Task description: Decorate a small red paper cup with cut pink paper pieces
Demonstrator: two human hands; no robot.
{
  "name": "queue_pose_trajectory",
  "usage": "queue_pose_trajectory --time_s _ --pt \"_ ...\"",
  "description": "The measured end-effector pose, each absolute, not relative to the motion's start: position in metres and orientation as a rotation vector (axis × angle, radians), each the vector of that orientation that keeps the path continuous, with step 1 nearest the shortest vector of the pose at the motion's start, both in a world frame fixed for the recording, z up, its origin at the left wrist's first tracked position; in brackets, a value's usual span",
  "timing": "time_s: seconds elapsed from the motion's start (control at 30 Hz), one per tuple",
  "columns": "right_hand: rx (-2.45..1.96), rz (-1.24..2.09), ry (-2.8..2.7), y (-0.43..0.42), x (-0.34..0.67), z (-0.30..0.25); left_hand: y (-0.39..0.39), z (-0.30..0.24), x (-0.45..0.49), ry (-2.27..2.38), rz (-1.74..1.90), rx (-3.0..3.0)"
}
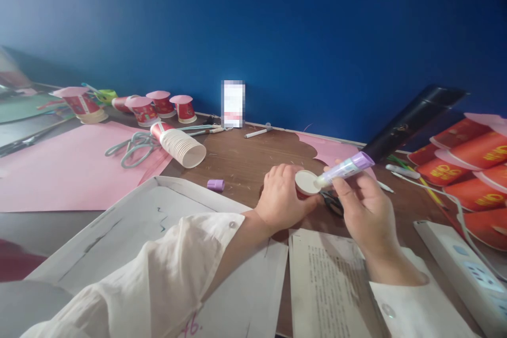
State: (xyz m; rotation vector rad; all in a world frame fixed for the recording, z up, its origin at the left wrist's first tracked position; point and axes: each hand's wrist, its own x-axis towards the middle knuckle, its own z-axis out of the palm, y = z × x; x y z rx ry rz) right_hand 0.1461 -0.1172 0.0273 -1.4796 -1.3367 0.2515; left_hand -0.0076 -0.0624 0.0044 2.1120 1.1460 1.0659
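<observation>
My left hand is wrapped round a small red paper cup, holding it on its side so its white round bottom faces right. My right hand grips a purple glue stick and its tip touches the cup's white bottom. The glue stick's purple cap lies on the brown table to the left. Black scissors lie partly hidden beneath my hands.
A stack of paper cups lies tipped by a teal cord on pink paper. Several pink-topped cups stand at the back. Red cups, a power strip and a black cylinder are at right. Printed sheets lie near me.
</observation>
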Motion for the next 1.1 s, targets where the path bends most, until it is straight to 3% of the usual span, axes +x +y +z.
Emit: queue_pose_trajectory --time_s 0.37,0.73,1.1 --pt "-1.596 0.254 -1.222 -0.114 0.161 0.019 -0.065 0.007 -0.010 1.138 1.070 2.106" --pt "-1.130 0.849 -0.712 -0.104 0.155 0.022 -0.067 0.005 -0.008 1.117 1.093 2.072" --pt "-1.117 0.887 -0.693 -0.103 0.154 0.022 -0.065 0.004 -0.008 1.136 1.023 2.128"
